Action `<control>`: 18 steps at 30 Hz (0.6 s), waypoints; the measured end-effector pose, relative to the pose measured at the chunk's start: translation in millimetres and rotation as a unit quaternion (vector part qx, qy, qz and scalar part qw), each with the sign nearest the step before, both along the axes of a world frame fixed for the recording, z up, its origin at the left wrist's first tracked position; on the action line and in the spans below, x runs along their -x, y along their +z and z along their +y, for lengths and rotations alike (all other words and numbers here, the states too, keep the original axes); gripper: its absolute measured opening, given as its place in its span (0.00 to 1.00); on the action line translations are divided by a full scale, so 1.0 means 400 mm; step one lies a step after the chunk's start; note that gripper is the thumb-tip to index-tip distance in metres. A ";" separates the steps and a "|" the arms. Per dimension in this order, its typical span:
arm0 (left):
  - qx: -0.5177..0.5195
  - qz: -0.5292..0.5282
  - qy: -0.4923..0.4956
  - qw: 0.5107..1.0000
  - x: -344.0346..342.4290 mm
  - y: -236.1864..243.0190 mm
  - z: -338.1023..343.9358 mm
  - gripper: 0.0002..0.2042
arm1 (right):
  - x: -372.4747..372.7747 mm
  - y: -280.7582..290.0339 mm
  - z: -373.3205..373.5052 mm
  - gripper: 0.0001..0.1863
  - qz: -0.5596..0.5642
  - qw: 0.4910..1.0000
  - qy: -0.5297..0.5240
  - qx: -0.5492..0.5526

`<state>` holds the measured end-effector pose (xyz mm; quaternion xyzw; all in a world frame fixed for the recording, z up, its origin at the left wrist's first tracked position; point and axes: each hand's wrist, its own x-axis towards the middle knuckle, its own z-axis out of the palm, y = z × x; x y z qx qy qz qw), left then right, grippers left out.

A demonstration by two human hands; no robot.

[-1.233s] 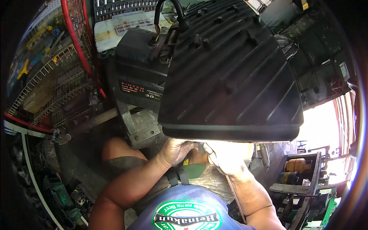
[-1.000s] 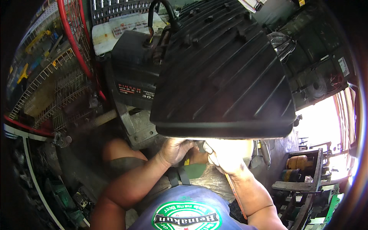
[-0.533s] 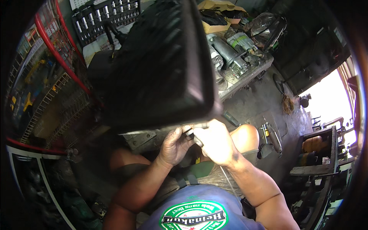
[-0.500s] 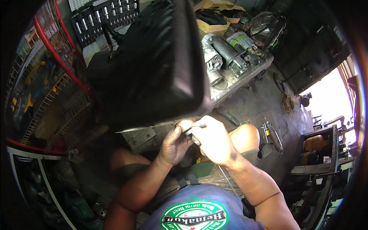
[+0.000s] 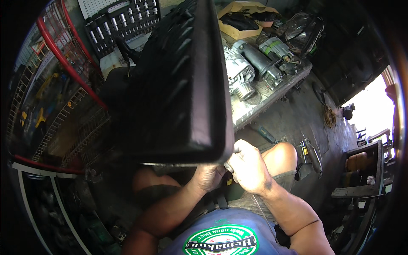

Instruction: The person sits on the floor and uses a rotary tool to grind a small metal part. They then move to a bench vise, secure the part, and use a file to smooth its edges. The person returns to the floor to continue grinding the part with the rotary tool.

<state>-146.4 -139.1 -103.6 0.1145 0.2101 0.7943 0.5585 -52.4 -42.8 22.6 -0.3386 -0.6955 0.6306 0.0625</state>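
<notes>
A large black housing with ribbed fins (image 5: 170,102), like a floodlight, fills the middle of the view above my hands. Its lower edge covers part of my left hand (image 5: 208,177), whose fingers look curled inward. Close against it, my right hand (image 5: 248,169) is closed, with thumb and fingers pressed together near the housing's lower right corner. Whatever lies between the two hands is too small and hidden to name. A thin line, like a wire or rod (image 5: 260,207), runs below my right wrist toward my shirt.
Motor-like machine parts (image 5: 259,61) lie on a bench (image 5: 276,91) beside an open cardboard box (image 5: 240,32). A socket set (image 5: 119,25) stands at the back left, near a red-framed wire rack (image 5: 72,70). Tools (image 5: 312,155) rest on the floor right of my knee.
The view has shifted, so the housing and my hands sit lower in the picture. The housing now hides more of my left fingers and the thin dark piece that showed between my hands.
</notes>
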 end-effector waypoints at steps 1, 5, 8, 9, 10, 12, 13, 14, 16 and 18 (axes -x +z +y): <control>-0.018 0.011 -0.005 1.000 0.001 0.004 0.000 0.34 | 0.002 -0.001 0.002 0.12 0.031 0.999 0.016 -0.008; -0.018 -0.054 0.005 0.998 0.002 0.007 -0.001 0.28 | 0.010 -0.012 0.005 0.12 0.064 0.997 0.018 -0.025; -0.041 -0.042 -0.001 0.998 0.001 0.000 -0.003 0.30 | 0.006 -0.012 0.006 0.11 0.048 0.999 0.019 0.000; -0.057 -0.038 -0.005 0.998 0.000 -0.003 -0.004 0.30 | 0.003 -0.012 0.006 0.10 0.052 0.999 0.013 -0.006; -0.025 -0.003 -0.002 1.000 -0.001 -0.007 -0.004 0.36 | 0.003 -0.014 0.008 0.10 0.038 0.999 0.016 -0.017; -0.025 -0.012 -0.004 1.000 -0.001 -0.012 -0.001 0.36 | 0.004 -0.020 0.008 0.10 0.073 0.997 0.012 -0.020; -0.017 -0.021 -0.006 1.000 -0.001 -0.013 0.000 0.36 | 0.007 -0.024 0.006 0.10 0.130 0.986 0.036 -0.102; -0.029 -0.017 -0.004 0.999 -0.001 -0.013 0.002 0.36 | 0.010 -0.029 0.006 0.10 0.141 0.982 0.040 -0.116; -0.044 -0.011 -0.006 0.999 0.000 -0.009 0.002 0.35 | 0.007 -0.032 0.003 0.11 0.113 0.992 0.022 -0.056; -0.029 0.000 -0.010 1.000 0.001 -0.003 -0.004 0.35 | 0.003 -0.029 0.001 0.12 0.070 0.997 0.003 0.008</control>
